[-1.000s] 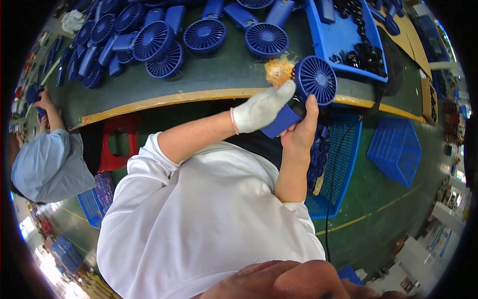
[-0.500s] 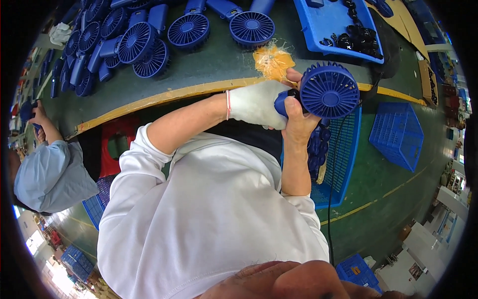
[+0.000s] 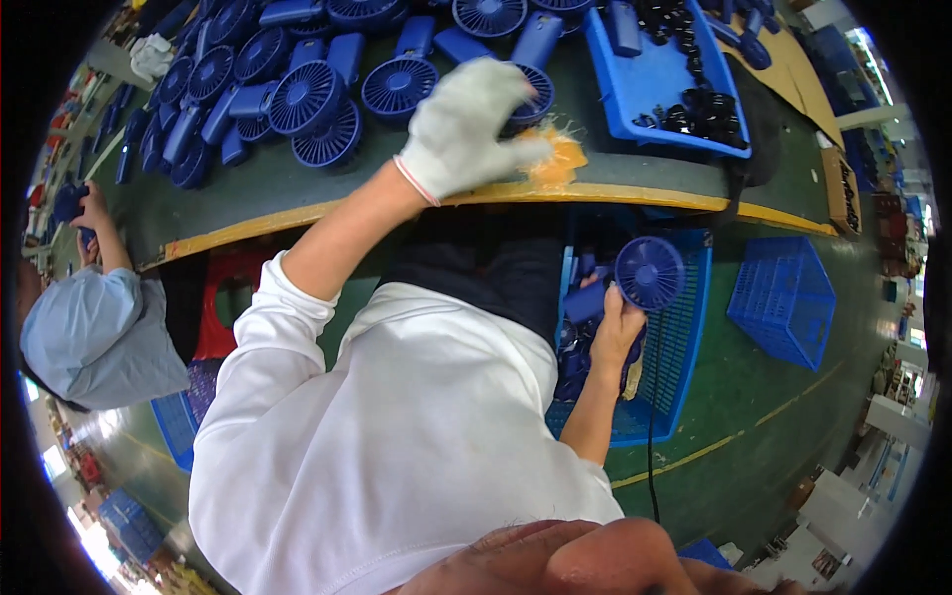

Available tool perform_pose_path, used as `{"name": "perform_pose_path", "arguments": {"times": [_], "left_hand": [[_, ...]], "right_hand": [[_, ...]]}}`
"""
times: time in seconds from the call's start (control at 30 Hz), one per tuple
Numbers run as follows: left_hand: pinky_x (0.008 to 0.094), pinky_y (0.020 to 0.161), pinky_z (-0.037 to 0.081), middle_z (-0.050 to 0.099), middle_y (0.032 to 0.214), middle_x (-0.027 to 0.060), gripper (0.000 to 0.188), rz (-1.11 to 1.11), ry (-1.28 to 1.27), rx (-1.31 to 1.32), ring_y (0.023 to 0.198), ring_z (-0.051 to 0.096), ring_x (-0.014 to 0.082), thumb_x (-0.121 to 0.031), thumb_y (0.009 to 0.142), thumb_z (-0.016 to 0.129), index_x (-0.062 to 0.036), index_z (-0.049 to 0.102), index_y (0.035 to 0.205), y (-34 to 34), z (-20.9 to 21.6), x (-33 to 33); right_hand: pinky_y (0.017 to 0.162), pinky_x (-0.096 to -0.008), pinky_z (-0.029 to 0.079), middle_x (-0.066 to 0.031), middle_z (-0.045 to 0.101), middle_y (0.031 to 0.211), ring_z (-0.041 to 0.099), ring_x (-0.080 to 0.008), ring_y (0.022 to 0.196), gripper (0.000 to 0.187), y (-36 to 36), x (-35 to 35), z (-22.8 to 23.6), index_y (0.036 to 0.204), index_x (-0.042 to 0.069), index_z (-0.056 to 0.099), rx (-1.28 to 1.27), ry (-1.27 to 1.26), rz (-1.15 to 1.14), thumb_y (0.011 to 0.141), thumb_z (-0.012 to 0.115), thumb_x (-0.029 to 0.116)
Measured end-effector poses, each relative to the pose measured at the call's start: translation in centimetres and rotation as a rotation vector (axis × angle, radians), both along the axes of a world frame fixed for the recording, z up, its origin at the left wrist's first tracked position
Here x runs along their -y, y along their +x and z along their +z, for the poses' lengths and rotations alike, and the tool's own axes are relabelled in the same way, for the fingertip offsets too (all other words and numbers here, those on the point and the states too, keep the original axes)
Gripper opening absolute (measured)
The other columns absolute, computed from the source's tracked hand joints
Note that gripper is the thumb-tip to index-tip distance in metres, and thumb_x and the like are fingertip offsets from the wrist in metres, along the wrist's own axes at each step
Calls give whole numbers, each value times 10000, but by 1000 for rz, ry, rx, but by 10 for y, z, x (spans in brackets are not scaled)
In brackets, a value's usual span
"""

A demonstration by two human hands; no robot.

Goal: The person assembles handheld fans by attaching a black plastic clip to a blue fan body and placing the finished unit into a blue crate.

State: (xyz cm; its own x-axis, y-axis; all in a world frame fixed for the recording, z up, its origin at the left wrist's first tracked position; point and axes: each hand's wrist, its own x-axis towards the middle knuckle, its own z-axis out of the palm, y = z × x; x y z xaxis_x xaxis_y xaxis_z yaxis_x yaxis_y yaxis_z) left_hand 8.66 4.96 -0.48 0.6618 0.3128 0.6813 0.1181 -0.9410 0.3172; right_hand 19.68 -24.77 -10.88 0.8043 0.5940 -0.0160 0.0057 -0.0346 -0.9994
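My left hand, in a white glove with its fingertips bare, is over the workbench's near edge. Its thumb is spread from the fingers and nothing shows in it. Just beyond lies a blue handheld fan, partly covered by the hand; I cannot tell whether they touch. Below bench height, my bare right hand grips another blue handheld fan by its handle, with the round grille upward. That fan is over a blue plastic crate which holds several blue fan parts.
Many blue handheld fans are heaped along the bench. A blue tray of small black parts stands at the right, with an orange patch beside it. Another blue crate is on the floor. A co-worker sits at left.
My hands have parted. The left has let go of the fan and moved up and left over the bench; the right has carried the fan down over the crate.
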Motion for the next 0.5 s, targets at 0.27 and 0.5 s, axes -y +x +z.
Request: {"name": "perform_pose_path", "arguments": {"times": [0.27,0.5], "left_hand": [[458,1035,366,599,1161,160,670,17,199,-346,1119,549,328,-476,751,716,0,584,1204,19,-4,2],[396,703,521,605,848,124,446,110,69,-446,841,608,290,-458,795,693,-44,667,960,16,-16,-1]], "right_hand": [[469,-251,504,-90,657,831,643,-160,611,252,-20,85,-117,1059,-4,571,-635,-223,-594,980,544,234],[550,-207,384,-42,591,740,485,-64,599,140,59,-56,50,813,-32,612,489,89,-86,926,578,43]]}}
